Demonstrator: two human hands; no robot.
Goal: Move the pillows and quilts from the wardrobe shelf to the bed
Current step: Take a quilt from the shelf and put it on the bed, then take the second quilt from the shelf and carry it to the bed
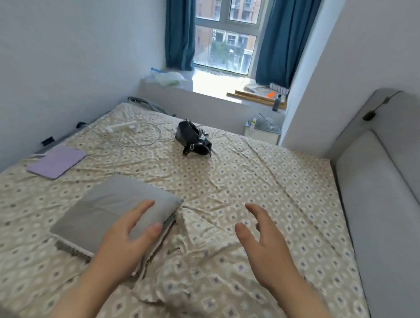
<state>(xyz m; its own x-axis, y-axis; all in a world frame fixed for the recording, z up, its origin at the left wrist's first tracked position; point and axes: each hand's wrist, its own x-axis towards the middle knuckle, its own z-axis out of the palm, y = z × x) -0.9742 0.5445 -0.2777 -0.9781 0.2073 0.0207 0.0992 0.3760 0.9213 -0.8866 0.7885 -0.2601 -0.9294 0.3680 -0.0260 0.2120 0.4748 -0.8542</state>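
A folded grey quilt lies flat on the bed, at about eight o'clock from the middle of the mattress, its zigzag-trimmed edge facing me. I take it for a thin quilt or a pillow cover; the folds are too soft in this view to say which. My left hand is spread open above its near right corner, fingers apart, perhaps brushing the cloth but gripping nothing. My right hand hovers open at four o'clock from the quilt, over bare patterned sheet, also empty.

The step in hand looks like the let-go after setting this piece down. To do it well I would lift both palms straight up so the fold does not drag or spring open, and smooth the rucked sheet just beside the right corner only if the next piece has to sit there.

Farther out, a lilac tablet case rests at ten o'clock near the wall, a white charging cable loops at eleven, and a black handbag sits at twelve. The right half of the mattress towards the grey headboard is free, and I judge that the best landing place for the bulkier pillows. The wardrobe is out of view.
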